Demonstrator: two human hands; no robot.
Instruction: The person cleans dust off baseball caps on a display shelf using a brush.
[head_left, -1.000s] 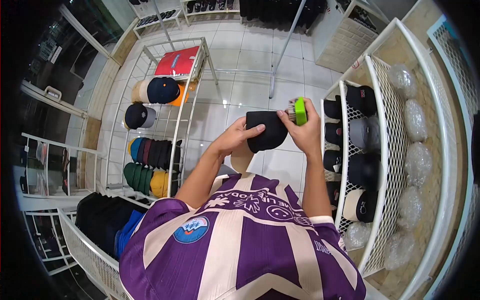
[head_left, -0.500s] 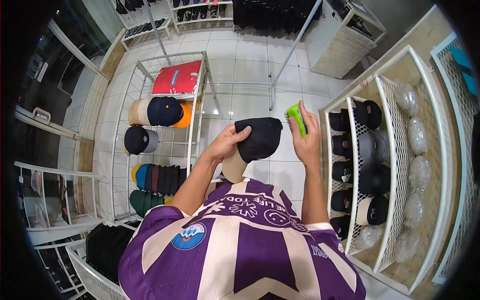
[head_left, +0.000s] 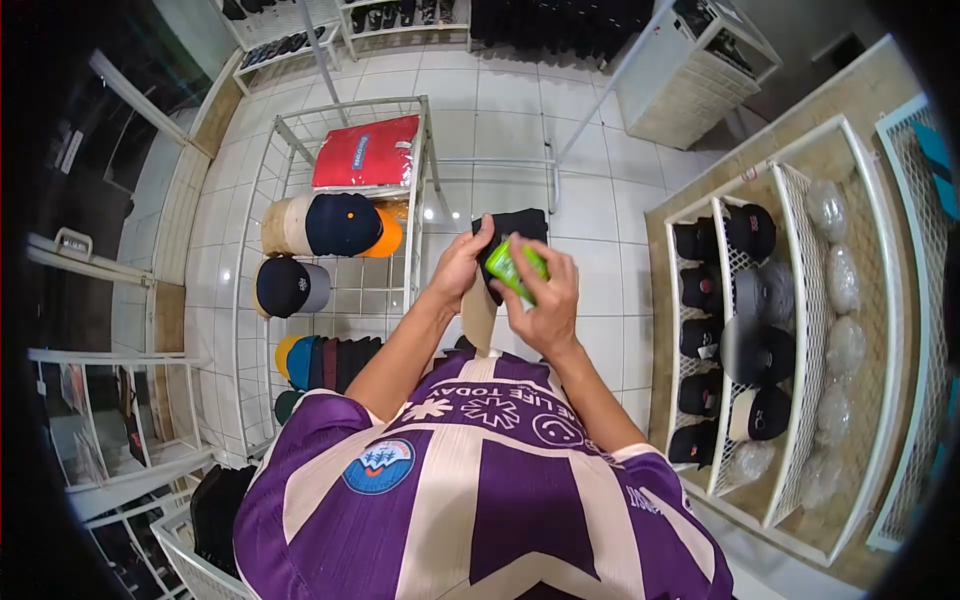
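In front of my chest I hold a black cap (head_left: 521, 224) with a beige brim (head_left: 479, 318) that points down toward me. My left hand (head_left: 458, 268) grips the cap's left edge, thumb on top. Closed around a small bright green hand brush (head_left: 514, 263) is my right hand (head_left: 547, 303). The brush lies over the cap's black crown and appears to touch it; its bristle side is turned away from view. Part of the crown is hidden behind the brush and fingers.
A white wire rack (head_left: 426, 150) on the left carries a red package (head_left: 367, 152) and rows of caps (head_left: 336, 223). To the right, white shelving (head_left: 783, 330) holds more caps and clear plastic-wrapped shapes (head_left: 843, 275). A metal stand (head_left: 553, 180) rises from the tiled floor ahead.
My right hand has brought the green brush leftward from beside the cap onto its crown. My left hand keeps its hold, and the cap has turned slightly.
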